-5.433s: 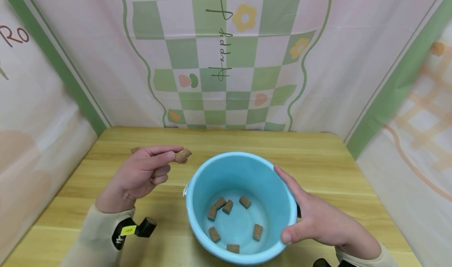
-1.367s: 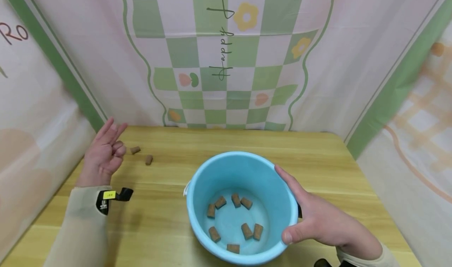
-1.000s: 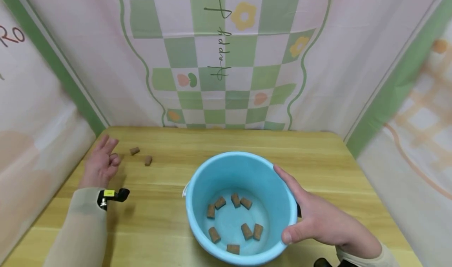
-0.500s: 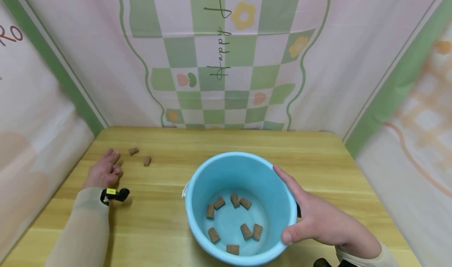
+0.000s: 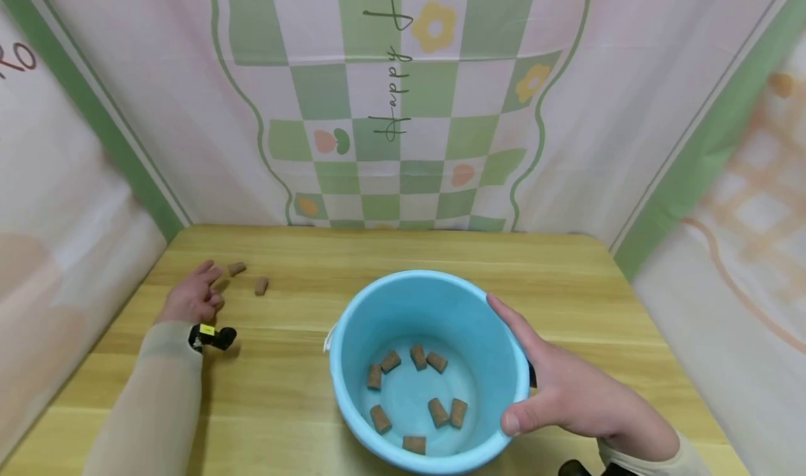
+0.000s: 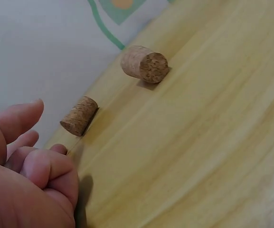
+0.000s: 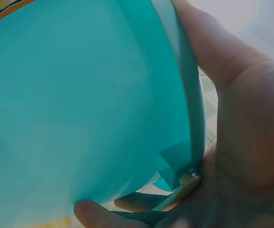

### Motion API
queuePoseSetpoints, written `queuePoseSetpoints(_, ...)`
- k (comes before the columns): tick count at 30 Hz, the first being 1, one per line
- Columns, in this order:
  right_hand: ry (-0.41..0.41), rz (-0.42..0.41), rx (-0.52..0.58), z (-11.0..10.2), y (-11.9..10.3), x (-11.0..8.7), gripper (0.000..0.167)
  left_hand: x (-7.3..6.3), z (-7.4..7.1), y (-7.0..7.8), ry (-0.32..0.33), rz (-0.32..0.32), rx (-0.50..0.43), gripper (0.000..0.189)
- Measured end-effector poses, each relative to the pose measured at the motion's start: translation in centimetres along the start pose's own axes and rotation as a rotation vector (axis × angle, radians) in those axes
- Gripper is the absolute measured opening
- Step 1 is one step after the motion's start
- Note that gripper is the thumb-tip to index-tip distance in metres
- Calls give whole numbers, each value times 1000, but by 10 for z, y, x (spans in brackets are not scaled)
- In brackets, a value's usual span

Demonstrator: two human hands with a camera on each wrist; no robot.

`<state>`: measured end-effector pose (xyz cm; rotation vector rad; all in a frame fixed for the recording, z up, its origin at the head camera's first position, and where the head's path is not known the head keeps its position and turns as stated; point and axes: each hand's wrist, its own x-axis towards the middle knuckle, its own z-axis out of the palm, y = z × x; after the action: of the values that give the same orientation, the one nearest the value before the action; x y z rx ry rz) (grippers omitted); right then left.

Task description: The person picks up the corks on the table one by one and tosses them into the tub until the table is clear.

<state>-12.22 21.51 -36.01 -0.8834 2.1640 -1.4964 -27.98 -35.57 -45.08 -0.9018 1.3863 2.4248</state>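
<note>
Two brown corks lie on the table at the far left: one cork point(image 5: 236, 269) just beyond my left fingertips, a second cork point(image 5: 261, 286) to its right. My left hand point(image 5: 192, 297) is low over the table beside them, holding nothing. In the left wrist view the nearer cork point(image 6: 80, 116) is apart from the fingers, some extended, others curled. My right hand point(image 5: 560, 385) grips the rim of a light blue bucket point(image 5: 343, 385), thumb on the rim, with fingers along the outer wall point(image 7: 94, 104) in the right wrist view. Several corks point(image 5: 438, 412) lie scattered on the bucket's bottom.
The bucket stands on a wood-grain table point(image 5: 283, 392), its white handle point(image 5: 329, 337) hanging at the left side. A patterned cloth point(image 5: 390, 98) rises behind the table's far edge, with more cloth on both sides. A black camera mount point(image 5: 214, 336) sits on my left wrist.
The cork pinched by my left hand earlier is now in the bucket. That hand went to the far left, came down to the table and moved towards the corks. My right hand stayed.
</note>
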Motion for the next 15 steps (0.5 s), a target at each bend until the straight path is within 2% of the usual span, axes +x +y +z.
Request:
queuePoseSetpoints(4, 1, 1, -8, 0, -1, 0, 122, 2, 1, 0, -13, 19, 155, 74)
queuePoseSetpoints(7, 3, 3, -13, 0, -2, 0, 122, 5, 3, -2, -6, 65, 260, 78)
queuePoseSetpoints(15, 3, 7, -6, 0, -1, 0, 121, 11, 7, -9, 65, 148, 382, 69)
